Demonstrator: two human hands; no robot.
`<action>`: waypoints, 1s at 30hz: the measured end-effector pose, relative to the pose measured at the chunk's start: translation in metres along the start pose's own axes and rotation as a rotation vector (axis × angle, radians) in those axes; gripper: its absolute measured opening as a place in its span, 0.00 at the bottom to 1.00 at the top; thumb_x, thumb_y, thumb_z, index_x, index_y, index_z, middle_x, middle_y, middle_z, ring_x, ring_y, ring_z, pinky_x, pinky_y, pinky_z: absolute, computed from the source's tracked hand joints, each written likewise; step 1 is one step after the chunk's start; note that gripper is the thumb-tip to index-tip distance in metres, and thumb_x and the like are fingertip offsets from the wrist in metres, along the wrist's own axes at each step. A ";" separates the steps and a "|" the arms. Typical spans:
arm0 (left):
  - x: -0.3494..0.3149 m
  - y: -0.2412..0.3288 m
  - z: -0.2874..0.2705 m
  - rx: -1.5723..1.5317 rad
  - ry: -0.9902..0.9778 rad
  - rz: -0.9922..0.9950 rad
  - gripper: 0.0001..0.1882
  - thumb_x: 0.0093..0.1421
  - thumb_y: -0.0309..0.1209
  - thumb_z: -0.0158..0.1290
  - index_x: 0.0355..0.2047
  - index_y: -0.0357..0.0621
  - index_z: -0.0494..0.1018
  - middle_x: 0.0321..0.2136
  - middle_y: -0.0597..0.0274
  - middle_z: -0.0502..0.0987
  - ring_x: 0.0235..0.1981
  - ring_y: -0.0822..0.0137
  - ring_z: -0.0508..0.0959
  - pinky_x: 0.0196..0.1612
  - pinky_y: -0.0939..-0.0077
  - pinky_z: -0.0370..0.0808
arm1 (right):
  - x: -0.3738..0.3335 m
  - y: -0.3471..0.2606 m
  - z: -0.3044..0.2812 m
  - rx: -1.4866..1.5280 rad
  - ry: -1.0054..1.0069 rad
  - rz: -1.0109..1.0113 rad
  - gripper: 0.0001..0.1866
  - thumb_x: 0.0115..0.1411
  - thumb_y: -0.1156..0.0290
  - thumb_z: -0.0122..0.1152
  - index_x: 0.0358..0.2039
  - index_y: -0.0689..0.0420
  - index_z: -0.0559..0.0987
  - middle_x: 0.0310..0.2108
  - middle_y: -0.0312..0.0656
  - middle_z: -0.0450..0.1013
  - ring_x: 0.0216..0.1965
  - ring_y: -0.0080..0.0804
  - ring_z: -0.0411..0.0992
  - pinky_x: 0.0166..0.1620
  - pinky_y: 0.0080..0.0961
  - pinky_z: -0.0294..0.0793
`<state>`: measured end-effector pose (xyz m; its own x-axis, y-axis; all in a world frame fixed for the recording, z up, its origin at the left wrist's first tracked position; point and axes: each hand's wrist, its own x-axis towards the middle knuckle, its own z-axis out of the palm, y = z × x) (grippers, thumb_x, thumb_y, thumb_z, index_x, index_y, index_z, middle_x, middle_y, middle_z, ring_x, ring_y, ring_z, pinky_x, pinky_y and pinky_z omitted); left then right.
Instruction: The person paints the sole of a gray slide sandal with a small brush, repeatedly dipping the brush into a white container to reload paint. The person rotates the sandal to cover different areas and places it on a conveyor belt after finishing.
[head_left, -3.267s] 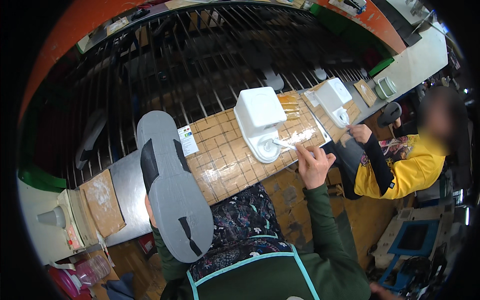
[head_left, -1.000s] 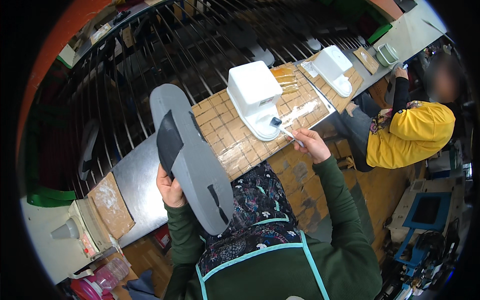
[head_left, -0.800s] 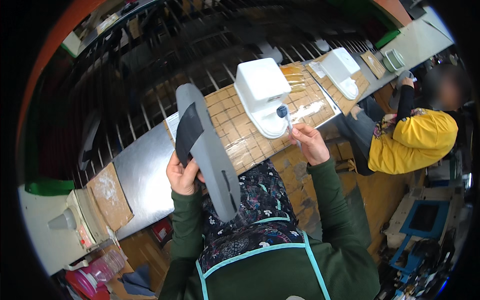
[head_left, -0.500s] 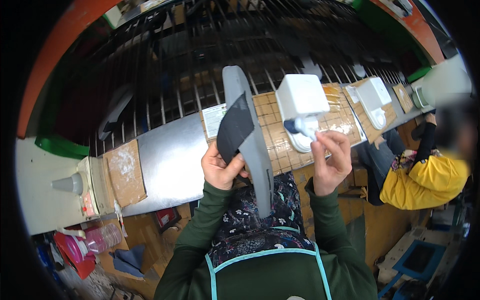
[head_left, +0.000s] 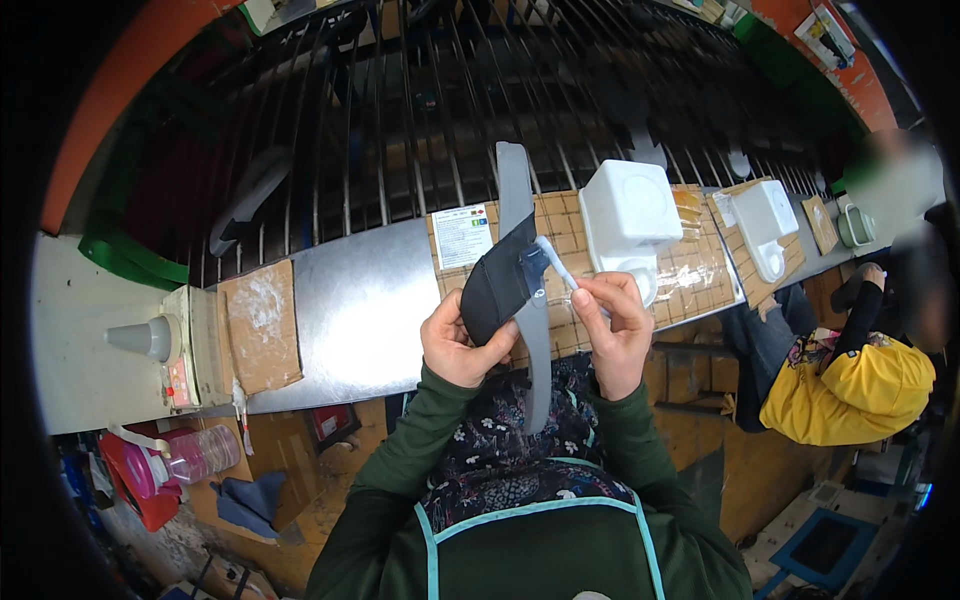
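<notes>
A slide sandal (head_left: 515,180) with a grey sole and a wide black strap stands tilted in front of me. My left hand (head_left: 468,340) is closed on it, with thumb and fingers gripping the strap's lower edge. My right hand (head_left: 616,328) pinches the pale handle of a small brush (head_left: 556,262). The brush's dark head is at the strap's right side, where it appears to touch the black surface. Just beyond my right hand is a white box-shaped dispenser (head_left: 630,205) with a round dish at its base, partly hidden by my fingers.
Dark metal rollers or bars (head_left: 400,130) run behind the metal table (head_left: 360,300), with another sandal (head_left: 250,200) lying on them. A taped cardboard sheet (head_left: 690,255) lies under the dispenser. A second white dispenser (head_left: 760,225) stands farther right, near a person in yellow (head_left: 850,390).
My right hand has brought the brush from the dispenser's dish leftward to the sandal's strap. My left hand has shifted slightly right, turning the sandal so its sole shows more edge-on.
</notes>
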<state>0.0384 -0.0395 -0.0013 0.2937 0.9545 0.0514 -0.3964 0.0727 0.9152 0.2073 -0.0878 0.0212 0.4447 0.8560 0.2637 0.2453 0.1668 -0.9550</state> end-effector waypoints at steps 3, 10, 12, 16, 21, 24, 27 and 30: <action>-0.001 0.004 -0.005 0.072 -0.028 0.032 0.11 0.53 0.19 0.60 0.34 0.35 0.70 0.25 0.62 0.77 0.19 0.78 0.76 0.21 0.84 0.74 | 0.009 -0.004 -0.002 -0.046 0.005 -0.034 0.08 0.58 0.77 0.63 0.38 0.65 0.81 0.35 0.37 0.68 0.35 0.21 0.66 0.36 0.16 0.67; 0.002 0.007 -0.018 0.106 -0.076 0.037 0.12 0.52 0.20 0.61 0.35 0.34 0.70 0.25 0.64 0.77 0.18 0.79 0.75 0.21 0.85 0.73 | 0.027 -0.010 -0.003 -0.384 0.152 -0.279 0.10 0.52 0.70 0.69 0.37 0.52 0.85 0.35 0.34 0.70 0.25 0.21 0.63 0.38 0.23 0.59; 0.002 0.007 -0.020 0.097 -0.091 0.036 0.12 0.52 0.20 0.61 0.35 0.34 0.71 0.25 0.64 0.77 0.18 0.80 0.74 0.21 0.85 0.73 | 0.029 -0.011 -0.007 -0.506 0.174 -0.424 0.11 0.51 0.69 0.70 0.37 0.51 0.85 0.35 0.33 0.70 0.25 0.21 0.63 0.41 0.24 0.56; 0.003 0.010 -0.024 0.115 -0.098 0.006 0.14 0.52 0.20 0.61 0.38 0.33 0.71 0.25 0.65 0.76 0.19 0.80 0.74 0.21 0.85 0.72 | 0.036 -0.014 -0.023 -0.579 0.042 -0.523 0.12 0.50 0.69 0.70 0.37 0.50 0.85 0.35 0.33 0.71 0.25 0.21 0.64 0.42 0.25 0.53; 0.005 0.014 -0.024 0.120 -0.133 -0.026 0.15 0.52 0.20 0.61 0.39 0.32 0.71 0.25 0.65 0.76 0.19 0.80 0.74 0.21 0.85 0.72 | 0.044 -0.017 -0.028 -0.561 0.098 -0.465 0.11 0.49 0.69 0.71 0.36 0.48 0.86 0.35 0.33 0.71 0.25 0.21 0.65 0.41 0.25 0.53; 0.007 0.014 -0.024 0.134 -0.157 -0.019 0.15 0.52 0.20 0.61 0.40 0.32 0.71 0.25 0.65 0.76 0.19 0.80 0.74 0.21 0.85 0.72 | 0.046 -0.021 -0.032 -0.637 0.014 -0.520 0.10 0.50 0.69 0.70 0.35 0.49 0.86 0.34 0.32 0.72 0.24 0.20 0.65 0.41 0.25 0.52; 0.009 0.015 -0.026 0.160 -0.168 -0.030 0.16 0.51 0.20 0.62 0.40 0.32 0.71 0.26 0.65 0.76 0.21 0.80 0.75 0.22 0.86 0.72 | 0.047 -0.023 -0.035 -0.611 -0.041 -0.503 0.10 0.50 0.69 0.71 0.35 0.49 0.86 0.34 0.32 0.72 0.25 0.20 0.65 0.40 0.25 0.52; 0.009 0.015 -0.026 0.204 -0.170 -0.032 0.16 0.50 0.21 0.63 0.39 0.31 0.72 0.27 0.64 0.77 0.24 0.79 0.75 0.26 0.85 0.74 | 0.048 -0.022 -0.033 -0.575 0.071 -0.500 0.11 0.49 0.69 0.71 0.35 0.48 0.86 0.34 0.31 0.72 0.26 0.21 0.66 0.40 0.25 0.52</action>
<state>0.0121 -0.0224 0.0025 0.4518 0.8892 0.0720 -0.2059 0.0254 0.9782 0.2519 -0.0665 0.0596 0.2124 0.7091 0.6723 0.8329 0.2284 -0.5041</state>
